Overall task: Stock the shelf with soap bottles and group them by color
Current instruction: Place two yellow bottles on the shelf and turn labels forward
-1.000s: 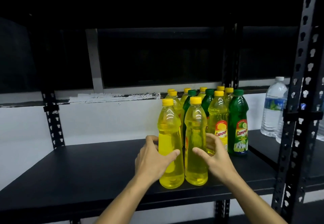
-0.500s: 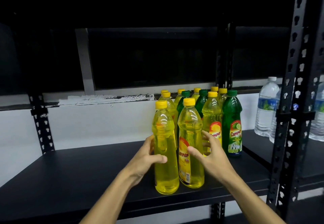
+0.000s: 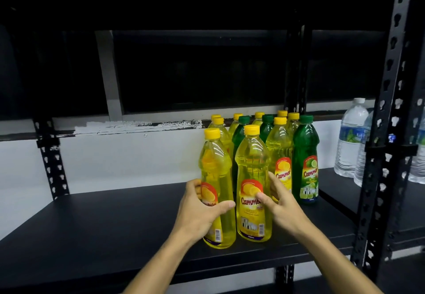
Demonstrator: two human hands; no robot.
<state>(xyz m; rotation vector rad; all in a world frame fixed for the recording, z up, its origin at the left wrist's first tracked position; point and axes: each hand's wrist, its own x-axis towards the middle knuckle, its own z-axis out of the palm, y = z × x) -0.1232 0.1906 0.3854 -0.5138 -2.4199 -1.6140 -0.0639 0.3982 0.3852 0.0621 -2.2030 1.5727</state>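
Two yellow soap bottles stand upright at the front of the black shelf (image 3: 110, 222). My left hand (image 3: 197, 211) is wrapped around the front left yellow bottle (image 3: 215, 169), its label turned partly toward me. My right hand (image 3: 279, 204) grips the front right yellow bottle (image 3: 251, 162), whose label faces me. Behind them stand several more yellow bottles, such as one with its label showing (image 3: 279, 146), and green bottles, with one green bottle (image 3: 305, 155) at the right end of the front row.
Clear water bottles (image 3: 350, 142) stand on the neighbouring shelf to the right, past a black perforated upright post (image 3: 388, 114). Another black post (image 3: 51, 162) rises at the back left. A white wall lies behind the shelf.
Both hands have turned the two front yellow bottles, so their labels now face forward more. The view has drifted a little, shifting the bottles leftward in the frame.
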